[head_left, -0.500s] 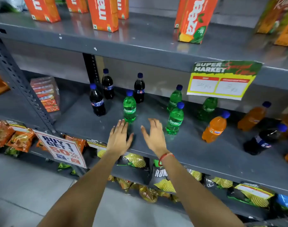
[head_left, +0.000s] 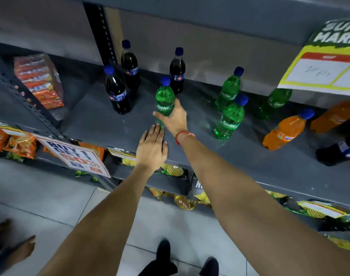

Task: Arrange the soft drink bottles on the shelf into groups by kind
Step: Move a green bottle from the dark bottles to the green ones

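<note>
My right hand (head_left: 175,118) is wrapped around the lower half of a green Sprite bottle (head_left: 164,97) standing on the grey shelf (head_left: 102,124). My left hand (head_left: 151,149) hovers flat and open just in front of it, near the shelf's front edge. Three dark cola bottles (head_left: 117,92) (head_left: 130,65) (head_left: 177,71) stand to the left and behind. Three more green Sprite bottles (head_left: 229,91) (head_left: 230,119) (head_left: 275,103) stand to the right. Two orange bottles (head_left: 285,131) (head_left: 335,116) and another dark cola bottle (head_left: 337,151) lean at the far right.
A pack of orange cartons (head_left: 39,80) lies on the neighbouring shelf at left. A yellow price sign (head_left: 321,72) hangs from the shelf above at right. A "Buy 1 Get 1" sign (head_left: 74,158) juts from the front edge. Snack bags (head_left: 21,144) fill the lower shelf. Another person's hand (head_left: 21,250) shows bottom left.
My right hand has reached forward and closed on the green Sprite bottle. The camera has tilted downward and closer; my left hand stays low by the shelf edge.
</note>
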Demonstrator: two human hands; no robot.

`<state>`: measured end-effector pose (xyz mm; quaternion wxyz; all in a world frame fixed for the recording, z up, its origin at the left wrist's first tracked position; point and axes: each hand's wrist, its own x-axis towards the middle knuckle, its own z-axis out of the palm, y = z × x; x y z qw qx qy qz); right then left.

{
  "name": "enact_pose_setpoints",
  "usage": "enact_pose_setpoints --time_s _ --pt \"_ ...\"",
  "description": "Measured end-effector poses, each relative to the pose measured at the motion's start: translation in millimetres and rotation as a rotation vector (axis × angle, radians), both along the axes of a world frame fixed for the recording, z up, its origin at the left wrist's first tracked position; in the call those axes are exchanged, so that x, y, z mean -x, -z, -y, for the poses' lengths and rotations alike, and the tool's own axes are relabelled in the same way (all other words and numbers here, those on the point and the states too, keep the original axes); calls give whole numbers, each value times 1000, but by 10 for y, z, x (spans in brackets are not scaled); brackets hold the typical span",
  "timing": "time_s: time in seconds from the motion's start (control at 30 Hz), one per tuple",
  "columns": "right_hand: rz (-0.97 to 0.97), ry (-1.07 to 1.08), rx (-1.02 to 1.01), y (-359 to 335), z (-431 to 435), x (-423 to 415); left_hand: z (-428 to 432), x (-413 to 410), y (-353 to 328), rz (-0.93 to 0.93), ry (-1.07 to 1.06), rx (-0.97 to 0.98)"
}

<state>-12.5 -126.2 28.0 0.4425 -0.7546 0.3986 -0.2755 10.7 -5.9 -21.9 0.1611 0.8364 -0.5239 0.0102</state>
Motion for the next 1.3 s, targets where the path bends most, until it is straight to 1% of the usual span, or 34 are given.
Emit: enact_pose_setpoints --time_s 0.17,0.27,0.4,0.53,0.67,0.73,0.8,0.9,0.97,1.07,1.13,1.2,1.23,1.3 --pt "-22 83 75 28 -7 -5 -9 -8 -7 -6 5 -24" --pt "30 161 132 36 -69 154 -25 -13 14 -10 5 -7" --pt "137 251 188 61 -193 624 -32 -7 23 -14 9 37" --pt "151 322 271 147 -277 1266 -44 -3 29 9 4 8" --pt "155 416 259 151 -128 1839 3 174 -8 -23 -2 89" --pt "145 468 266 123 22 2076 141 436 -59 -33 81 128" --pt "134 500 246 95 156 2271 298 759 -83 -35 226 133" --pt "121 503 212 88 352 2535 529 1251 -52 24 468 58" --pt "99 490 182 108 438 2658 642 1490 2 74 564 -19" --pt "61 430 158 163 494 2749 732 1663 83 172 579 -139" --pt "78 387 124 178 521 2814 762 1695 127 237 558 -160" --pt "77 350 122 201 515 2904 763 1678 157 251 555 -144" --pt "69 360 134 238 502 2986 762 1680 166 245 558 -131" --pt "85 460 129 334 457 3192 755 1686 175 246 551 -107"
